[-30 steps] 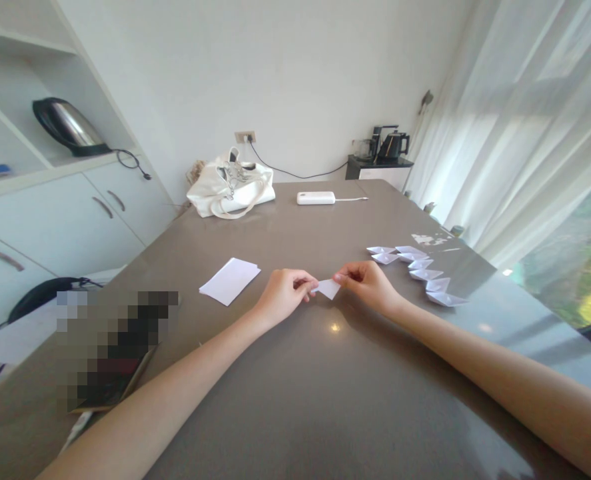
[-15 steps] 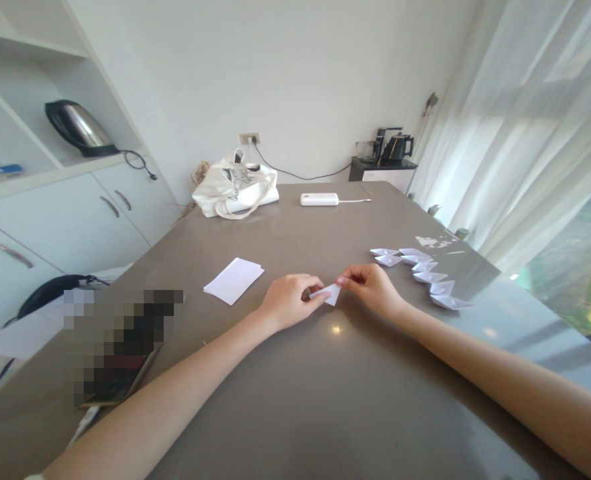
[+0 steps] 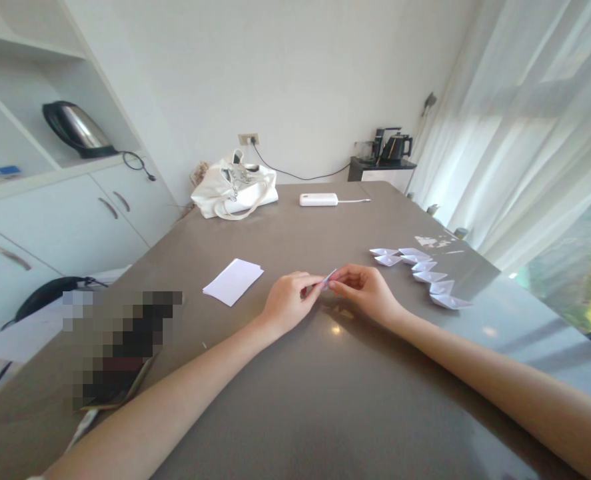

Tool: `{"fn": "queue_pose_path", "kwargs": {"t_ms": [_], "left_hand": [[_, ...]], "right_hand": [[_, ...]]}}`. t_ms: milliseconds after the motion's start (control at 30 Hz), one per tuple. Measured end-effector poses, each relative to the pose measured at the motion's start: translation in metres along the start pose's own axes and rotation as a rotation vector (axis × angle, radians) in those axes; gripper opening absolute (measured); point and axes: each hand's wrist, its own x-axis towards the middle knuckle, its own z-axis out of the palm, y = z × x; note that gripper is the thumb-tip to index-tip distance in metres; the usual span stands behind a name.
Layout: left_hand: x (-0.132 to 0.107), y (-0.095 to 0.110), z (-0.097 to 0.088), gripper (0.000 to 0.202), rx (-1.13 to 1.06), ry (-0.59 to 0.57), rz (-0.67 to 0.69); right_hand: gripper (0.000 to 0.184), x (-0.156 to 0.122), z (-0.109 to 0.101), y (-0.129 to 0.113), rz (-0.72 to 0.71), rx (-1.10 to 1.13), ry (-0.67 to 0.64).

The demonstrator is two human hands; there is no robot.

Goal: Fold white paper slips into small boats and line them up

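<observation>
Between my two hands is a small folded piece of white paper (image 3: pixel 330 275), seen nearly edge-on and mostly covered by fingers. My left hand (image 3: pixel 294 295) pinches it from the left, fingers closed. From the right, the thumb and fingers of my right hand (image 3: pixel 362 287) grip it too, almost touching the left fingertips. A stack of white paper sheets (image 3: pixel 234 282) lies left of my left hand. Several folded paper boats (image 3: pixel 430 277) sit in a crooked row beyond and right of my right hand.
On the brown table (image 3: pixel 295 413) stand a white bag (image 3: pixel 235 190) and a white power bank (image 3: pixel 318 199) with a short cable at the far side. Paper scraps (image 3: pixel 428 241) lie far right. A dark blurred-out object (image 3: pixel 125 353) is beside my left forearm.
The folded paper has turned from flat-facing to nearly edge-on and lifted slightly. My right hand has shifted a little left, bringing the fingertips of both hands together.
</observation>
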Motion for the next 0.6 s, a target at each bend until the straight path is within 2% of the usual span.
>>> {"fn": "queue_pose_path", "kwargs": {"t_ms": [200,367,500,600], "left_hand": [[0.000,0.003,0.005,0.027,-0.307,-0.035,-0.153],[0.000,-0.003,0.011,0.026,-0.573,-0.050,-0.201],[-0.001,-0.004,0.012,0.026,-0.654,-0.058,-0.230],[-0.001,-0.001,0.010,0.022,-0.627,-0.057,-0.218]], "right_hand": [[0.032,0.000,0.003,-0.001,0.033,0.140,0.017],[0.035,-0.001,0.003,-0.003,0.040,0.145,0.021],[0.033,-0.002,0.003,-0.001,0.020,0.117,0.016],[0.032,-0.002,0.003,0.000,0.003,0.101,0.014]]}}
